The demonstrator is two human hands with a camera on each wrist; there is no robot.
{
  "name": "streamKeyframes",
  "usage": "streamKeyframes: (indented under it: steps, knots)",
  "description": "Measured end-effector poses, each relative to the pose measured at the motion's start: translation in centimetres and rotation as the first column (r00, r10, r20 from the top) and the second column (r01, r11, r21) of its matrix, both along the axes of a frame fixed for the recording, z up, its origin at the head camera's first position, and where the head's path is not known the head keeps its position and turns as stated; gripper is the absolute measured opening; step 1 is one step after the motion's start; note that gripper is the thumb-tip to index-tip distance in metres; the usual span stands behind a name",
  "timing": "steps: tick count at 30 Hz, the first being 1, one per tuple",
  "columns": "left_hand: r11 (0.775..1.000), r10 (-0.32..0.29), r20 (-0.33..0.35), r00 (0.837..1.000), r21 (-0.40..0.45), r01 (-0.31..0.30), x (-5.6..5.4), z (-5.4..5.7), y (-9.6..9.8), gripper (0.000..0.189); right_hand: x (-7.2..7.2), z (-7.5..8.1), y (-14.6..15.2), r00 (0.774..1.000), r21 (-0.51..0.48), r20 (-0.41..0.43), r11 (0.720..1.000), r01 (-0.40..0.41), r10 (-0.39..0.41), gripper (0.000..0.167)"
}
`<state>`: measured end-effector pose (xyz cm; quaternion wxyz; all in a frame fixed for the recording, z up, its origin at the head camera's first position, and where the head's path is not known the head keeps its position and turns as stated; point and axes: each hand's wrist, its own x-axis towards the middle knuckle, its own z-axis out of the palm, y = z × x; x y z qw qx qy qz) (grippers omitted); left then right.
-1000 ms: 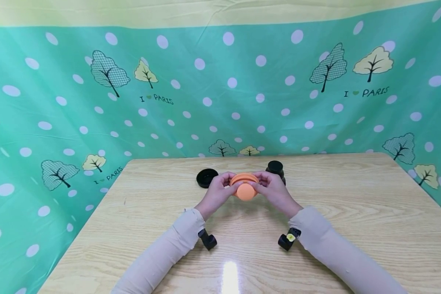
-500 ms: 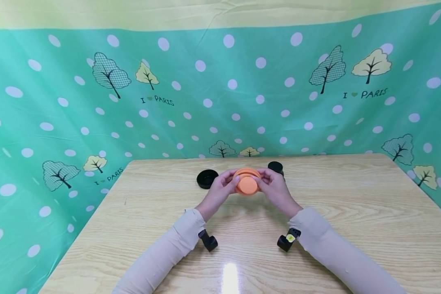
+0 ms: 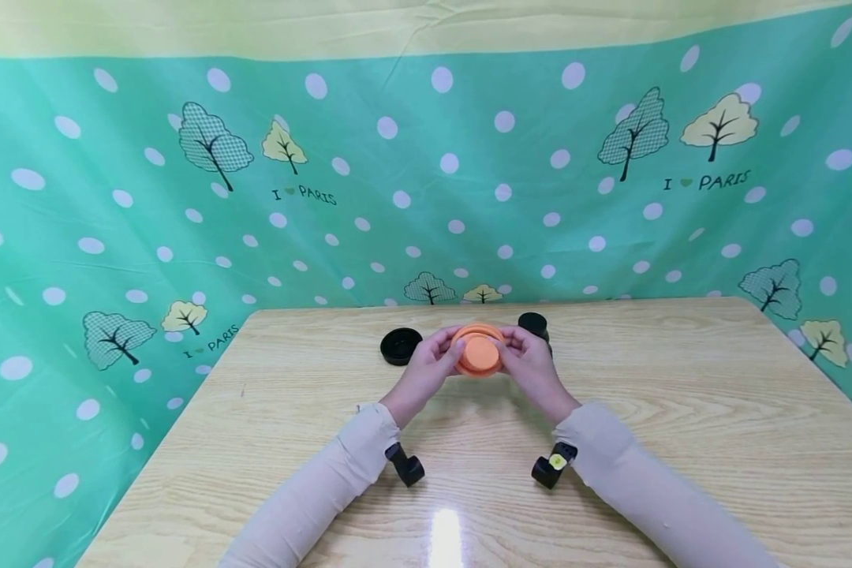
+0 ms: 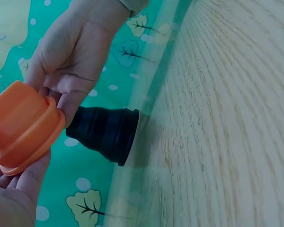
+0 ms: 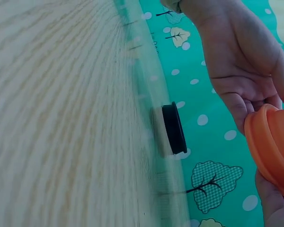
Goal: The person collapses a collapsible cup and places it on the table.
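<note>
An orange collapsible cup (image 3: pixel 481 353) is held up off the table between both hands, its round base toward the head camera. My left hand (image 3: pixel 426 364) grips its left side, thumb on the near side and fingers behind. My right hand (image 3: pixel 531 364) grips its right side the same way. In the left wrist view the cup (image 4: pixel 23 125) shows stepped rings and a wider rim. A black collapsible cup (image 3: pixel 533 322) stands narrow end up on the table behind my right hand, partly hidden by it. Left of my left hand lies a shallow round black dish (image 3: pixel 401 347).
The pale wooden table (image 3: pixel 255 442) reaches back to a green dotted curtain (image 3: pixel 369 173) with printed trees. Black wrist cameras (image 3: pixel 406 467) hang from both wrists above the tabletop.
The orange cup has tilted so its base swings up and faces the head camera more squarely. Both hands keep hold of it and stay almost in place.
</note>
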<state>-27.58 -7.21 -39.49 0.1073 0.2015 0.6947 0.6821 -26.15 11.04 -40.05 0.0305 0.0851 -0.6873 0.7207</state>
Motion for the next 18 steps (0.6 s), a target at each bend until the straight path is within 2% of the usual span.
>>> streamKeyframes:
  steps: [4, 8, 11, 18]
  knots:
    - [0.999, 0.041, -0.010, 0.999, -0.001, -0.041, -0.05, -0.19, 0.20, 0.037, -0.07, -0.26, -0.20, 1.000, -0.016, -0.008, 1.000, 0.006, -0.006, 0.026]
    - [0.995, 0.097, -0.035, 0.995, -0.008, -0.097, 0.01, -0.46, 0.49, 0.032, 0.02, -0.30, -0.25, 1.000, 0.016, -0.019, 1.000, 0.007, -0.007, 0.025]
    - [0.993, 0.119, -0.047, 0.992, 0.000, -0.119, 0.12, -0.47, 0.57, 0.029, 0.05, -0.27, -0.18, 1.000, 0.036, 0.006, 0.999, 0.002, -0.002, 0.025]
    - [0.993, 0.121, -0.077, 0.990, -0.002, -0.121, 0.09, -0.30, 0.16, 0.030, -0.24, -0.25, 0.12, 0.992, -0.010, 0.081, 0.995, -0.101, 0.101, 0.036]
